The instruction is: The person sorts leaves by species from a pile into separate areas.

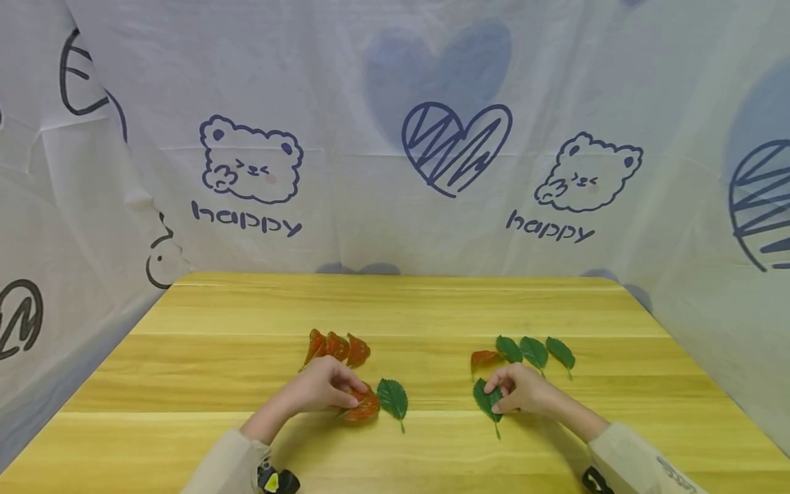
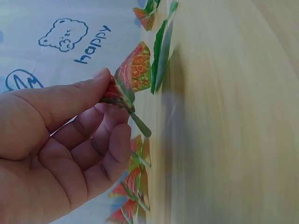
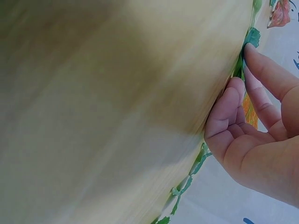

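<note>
Just left of the loose green leaf (image 1: 392, 398), a red leaf (image 1: 364, 407) is pinched between thumb and fingers of the left hand (image 1: 324, 386). Right of the loose green leaf, a second green leaf (image 1: 484, 398) is clamped between thumb and fingers of the right hand (image 1: 524, 388).

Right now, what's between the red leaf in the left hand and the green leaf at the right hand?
Another green leaf, beside the red leaf, then bare wood-grain tabletop. The head view shows it.

Red leaf (image 1: 365, 409) partly hidden by left grip (image 1: 324, 385); right sleeve (image 1: 636, 458) cut off below.
</note>
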`<action>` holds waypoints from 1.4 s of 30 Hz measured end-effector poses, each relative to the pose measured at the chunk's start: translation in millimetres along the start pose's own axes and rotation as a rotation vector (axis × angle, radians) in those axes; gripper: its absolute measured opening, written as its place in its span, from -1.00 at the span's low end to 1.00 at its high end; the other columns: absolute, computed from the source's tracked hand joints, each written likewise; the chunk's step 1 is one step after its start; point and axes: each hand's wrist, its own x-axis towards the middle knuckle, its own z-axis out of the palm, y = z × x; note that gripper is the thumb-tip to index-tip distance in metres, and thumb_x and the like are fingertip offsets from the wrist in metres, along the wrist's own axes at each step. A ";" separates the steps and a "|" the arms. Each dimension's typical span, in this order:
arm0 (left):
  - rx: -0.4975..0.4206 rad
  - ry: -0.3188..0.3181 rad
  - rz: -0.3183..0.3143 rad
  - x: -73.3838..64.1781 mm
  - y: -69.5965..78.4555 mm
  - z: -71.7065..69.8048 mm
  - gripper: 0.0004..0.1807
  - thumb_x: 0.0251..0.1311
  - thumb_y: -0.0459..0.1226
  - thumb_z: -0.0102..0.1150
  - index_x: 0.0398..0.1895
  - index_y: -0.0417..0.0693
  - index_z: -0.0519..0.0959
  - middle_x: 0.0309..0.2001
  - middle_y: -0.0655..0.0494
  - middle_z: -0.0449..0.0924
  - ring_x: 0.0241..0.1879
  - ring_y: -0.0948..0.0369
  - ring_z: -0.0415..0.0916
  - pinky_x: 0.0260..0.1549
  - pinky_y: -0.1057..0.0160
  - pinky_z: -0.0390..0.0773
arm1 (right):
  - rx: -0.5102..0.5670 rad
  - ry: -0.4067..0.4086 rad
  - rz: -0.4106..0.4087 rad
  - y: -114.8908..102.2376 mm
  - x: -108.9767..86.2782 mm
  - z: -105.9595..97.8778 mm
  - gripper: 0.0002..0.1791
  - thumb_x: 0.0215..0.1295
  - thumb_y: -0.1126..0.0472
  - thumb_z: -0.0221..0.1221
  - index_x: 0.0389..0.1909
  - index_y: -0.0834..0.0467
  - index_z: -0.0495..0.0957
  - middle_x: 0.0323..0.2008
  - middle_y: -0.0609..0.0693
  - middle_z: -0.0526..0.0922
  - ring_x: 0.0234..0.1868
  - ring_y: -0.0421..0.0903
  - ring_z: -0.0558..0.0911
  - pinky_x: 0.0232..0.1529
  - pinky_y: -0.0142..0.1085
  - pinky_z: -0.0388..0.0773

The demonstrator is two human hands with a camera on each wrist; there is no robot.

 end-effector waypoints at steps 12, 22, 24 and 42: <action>-0.070 0.003 -0.026 -14.2 -12.0 -15.7 -0.83 -0.02 -0.42 0.25 -0.30 -0.28 0.64 -0.55 0.10 0.54 -0.58 0.27 0.33 -0.63 0.36 0.37 | 0.020 -0.003 -0.001 1.5 1.4 -0.2 -0.80 -0.11 0.50 0.27 -0.38 0.30 0.54 -0.67 -0.06 0.35 -0.72 -0.26 0.23 -0.73 -0.52 0.19; -0.051 0.056 -0.044 -28.6 -22.2 -35.2 -0.78 0.00 -0.40 0.24 -0.25 -0.31 0.62 -0.30 -0.06 0.60 -0.39 0.17 0.48 -0.47 0.30 0.51 | 0.015 -0.004 -0.004 1.1 2.0 -0.1 -0.80 -0.10 0.50 0.27 -0.39 0.31 0.54 -0.68 -0.07 0.34 -0.73 -0.27 0.22 -0.74 -0.52 0.18; -0.042 0.065 -0.044 -30.8 -24.1 -37.7 -0.78 0.00 -0.40 0.24 -0.25 -0.33 0.61 -0.30 -0.07 0.60 -0.40 0.17 0.48 -0.48 0.31 0.51 | 0.015 -0.004 -0.003 1.2 1.8 -0.2 -0.80 -0.10 0.50 0.27 -0.39 0.31 0.54 -0.68 -0.07 0.34 -0.74 -0.27 0.21 -0.74 -0.52 0.18; 0.038 0.097 -0.102 -40.8 -41.9 -50.2 -0.79 -0.05 -0.44 0.25 -0.28 -0.33 0.62 -0.34 -0.05 0.60 -0.42 0.19 0.43 -0.48 0.26 0.46 | 0.017 0.002 -0.005 2.9 0.8 0.0 -0.80 -0.11 0.50 0.27 -0.39 0.30 0.54 -0.67 -0.07 0.34 -0.72 -0.26 0.23 -0.73 -0.52 0.19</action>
